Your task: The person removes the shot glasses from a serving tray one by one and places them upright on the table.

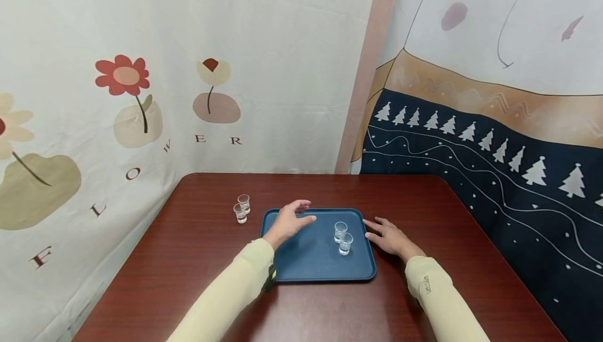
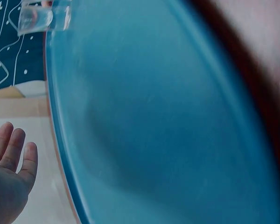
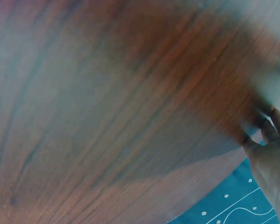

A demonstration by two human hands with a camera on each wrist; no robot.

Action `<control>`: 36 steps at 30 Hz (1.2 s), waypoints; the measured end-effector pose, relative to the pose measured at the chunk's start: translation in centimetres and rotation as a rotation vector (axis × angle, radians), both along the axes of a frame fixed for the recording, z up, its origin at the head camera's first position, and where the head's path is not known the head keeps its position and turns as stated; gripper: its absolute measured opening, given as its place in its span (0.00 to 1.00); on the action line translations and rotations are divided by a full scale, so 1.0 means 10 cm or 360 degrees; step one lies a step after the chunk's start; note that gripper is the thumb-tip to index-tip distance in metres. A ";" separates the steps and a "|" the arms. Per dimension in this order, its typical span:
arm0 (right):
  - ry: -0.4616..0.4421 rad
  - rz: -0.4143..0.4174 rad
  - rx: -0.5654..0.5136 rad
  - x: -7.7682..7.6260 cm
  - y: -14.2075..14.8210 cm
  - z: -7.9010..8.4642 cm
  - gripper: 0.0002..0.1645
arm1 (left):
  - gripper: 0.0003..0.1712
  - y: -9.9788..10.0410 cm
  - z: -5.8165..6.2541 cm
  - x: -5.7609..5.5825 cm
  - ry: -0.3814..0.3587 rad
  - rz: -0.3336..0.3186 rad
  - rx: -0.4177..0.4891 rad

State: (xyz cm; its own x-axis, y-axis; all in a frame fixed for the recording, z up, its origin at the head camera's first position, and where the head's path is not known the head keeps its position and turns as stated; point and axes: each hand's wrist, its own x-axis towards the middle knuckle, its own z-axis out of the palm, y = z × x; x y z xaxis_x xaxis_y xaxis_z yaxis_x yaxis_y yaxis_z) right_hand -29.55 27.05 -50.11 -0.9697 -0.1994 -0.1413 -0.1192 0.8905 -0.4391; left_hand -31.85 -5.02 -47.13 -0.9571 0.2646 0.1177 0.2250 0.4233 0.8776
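A blue rectangular tray [image 1: 311,266] lies on the brown table, with two small clear shot glasses standing close together on its right half. One shot glass [image 1: 341,231] is behind the other glass [image 1: 346,244]. My left hand [image 1: 288,221] hovers over the tray's left part, fingers spread and nothing held; the left wrist view shows the tray surface [image 2: 144,102] beneath it and a glass [image 2: 44,18] at the upper left. Beside the tray's right edge is my right hand [image 1: 388,237], its fingers loosely extended and fingertips right at the rim.
Two more clear shot glasses stand on the table left of the tray, the front glass [image 1: 241,213] overlapping the rear glass [image 1: 244,202]. Behind the table [image 1: 212,289] hang a flower-patterned cloth [image 1: 282,69] and a dark tree-patterned cloth [image 1: 471,174].
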 end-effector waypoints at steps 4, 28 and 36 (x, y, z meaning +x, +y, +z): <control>0.0007 0.0007 0.0000 0.00 0.00 0.00 0.32 | 0.29 0.11 -0.05 0.03 -0.0025 -0.0071 -0.0006; -0.0003 -0.0017 -0.0023 0.00 0.00 -0.02 0.32 | 0.25 0.51 -0.26 0.11 -0.0084 -0.0240 -0.0128; 0.0006 -0.0030 -0.0018 0.00 0.00 -0.03 0.32 | 0.22 0.61 -0.29 0.09 -0.0018 -0.0266 -0.0182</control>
